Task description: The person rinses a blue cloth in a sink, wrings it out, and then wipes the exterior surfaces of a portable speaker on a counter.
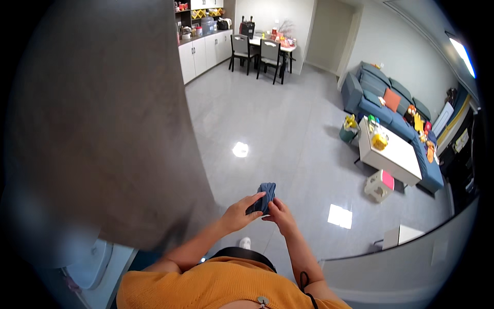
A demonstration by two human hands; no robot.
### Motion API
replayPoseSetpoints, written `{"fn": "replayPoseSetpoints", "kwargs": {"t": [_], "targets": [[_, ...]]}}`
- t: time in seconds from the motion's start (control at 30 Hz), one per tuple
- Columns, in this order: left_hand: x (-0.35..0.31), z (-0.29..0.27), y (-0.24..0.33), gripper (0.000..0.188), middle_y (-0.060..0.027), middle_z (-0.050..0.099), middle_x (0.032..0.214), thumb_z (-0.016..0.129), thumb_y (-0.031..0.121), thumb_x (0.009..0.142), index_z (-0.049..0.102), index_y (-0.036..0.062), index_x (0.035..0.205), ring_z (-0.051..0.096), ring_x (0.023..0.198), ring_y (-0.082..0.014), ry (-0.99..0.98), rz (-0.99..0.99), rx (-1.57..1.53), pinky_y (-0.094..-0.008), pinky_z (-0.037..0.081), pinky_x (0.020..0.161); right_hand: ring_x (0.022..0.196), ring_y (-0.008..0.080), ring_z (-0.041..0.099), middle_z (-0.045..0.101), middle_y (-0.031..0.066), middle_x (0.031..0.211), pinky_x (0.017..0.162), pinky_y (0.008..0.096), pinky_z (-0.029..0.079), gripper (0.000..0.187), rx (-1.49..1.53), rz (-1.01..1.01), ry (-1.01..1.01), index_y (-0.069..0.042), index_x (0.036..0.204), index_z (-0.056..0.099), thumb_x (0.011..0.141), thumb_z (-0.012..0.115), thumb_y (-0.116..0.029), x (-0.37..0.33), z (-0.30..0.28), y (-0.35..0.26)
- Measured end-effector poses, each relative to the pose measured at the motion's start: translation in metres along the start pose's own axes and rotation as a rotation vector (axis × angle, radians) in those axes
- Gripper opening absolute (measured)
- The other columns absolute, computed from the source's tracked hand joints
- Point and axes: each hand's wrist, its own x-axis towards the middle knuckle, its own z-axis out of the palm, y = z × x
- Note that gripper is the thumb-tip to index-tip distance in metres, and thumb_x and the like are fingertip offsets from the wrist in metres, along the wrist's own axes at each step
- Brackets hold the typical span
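Note:
A folded dark blue-grey cloth (267,192) is held out in front of my body, above the grey tiled floor. My left hand (239,213) grips its left side, with the thumb and fingers pressed on the fabric. On the other side my right hand (281,216) pinches the lower right edge of the cloth. Both forearms come up from an orange knit top. What kind of cloth it is, I cannot make out.
Close on my left stands a brown wall (118,129), with a white basin (95,265) below it. To the right are a white coffee table (393,157), a small stool (380,185), a bin (347,133) and a blue sofa (396,121). Dining chairs (270,54) stand far ahead.

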Motion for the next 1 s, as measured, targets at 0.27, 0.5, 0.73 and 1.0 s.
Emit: {"fn": "replayPoseSetpoints", "kwargs": {"t": [0.27, 0.5, 0.73, 1.0], "targets": [[0.103, -0.009, -0.083, 0.029, -0.0027, 0.057, 0.094, 0.052, 0.013, 0.088, 0.048, 0.0034, 0.116, 0.054, 0.084, -0.0086, 0.283, -0.404, -0.736, -0.0204, 0.044, 0.075, 0.092, 0.0133, 0.056, 0.06, 0.0067, 0.102, 0.08, 0.0265, 0.045, 0.04, 0.013, -0.244, -0.12, -0.002, 0.118, 0.048, 0.08, 0.061, -0.006, 0.103, -0.045, -0.059], [0.193, -0.008, -0.119, 0.032, -0.006, 0.055, 0.101, 0.062, 0.014, 0.082, 0.049, 0.0053, 0.109, 0.055, 0.093, -0.0141, 0.214, -0.569, -0.978, -0.027, 0.048, 0.078, 0.095, 0.0148, 0.056, 0.059, 0.008, 0.103, 0.083, 0.0282, 0.045, 0.039, 0.099, -0.219, -0.103, -0.001, 0.118, 0.049, 0.081, 0.058, -0.002, 0.195, -0.102, -0.08], [0.305, 0.007, -0.127, 0.058, -0.0067, 0.051, 0.108, 0.067, 0.02, 0.078, 0.037, 0.0065, 0.126, 0.051, 0.099, -0.016, 0.049, -0.502, -0.86, -0.0301, 0.049, 0.077, 0.089, 0.0137, 0.057, 0.058, 0.0058, 0.096, 0.075, 0.026, 0.048, 0.036, -0.111, -0.229, -0.139, -0.002, 0.111, 0.052, 0.077, 0.063, -0.001, 0.284, -0.168, -0.115], [0.402, 0.013, -0.138, 0.041, -0.0052, 0.055, 0.098, 0.07, 0.009, 0.073, 0.049, 0.0055, 0.108, 0.054, 0.092, -0.0152, -0.014, -0.434, -0.804, -0.0271, 0.047, 0.078, 0.089, 0.0135, 0.057, 0.055, 0.0046, 0.096, 0.076, 0.0273, 0.049, 0.027, -0.143, -0.331, 0.021, -0.002, 0.099, 0.05, 0.074, 0.061, 0.001, 0.319, -0.216, -0.163]]}}
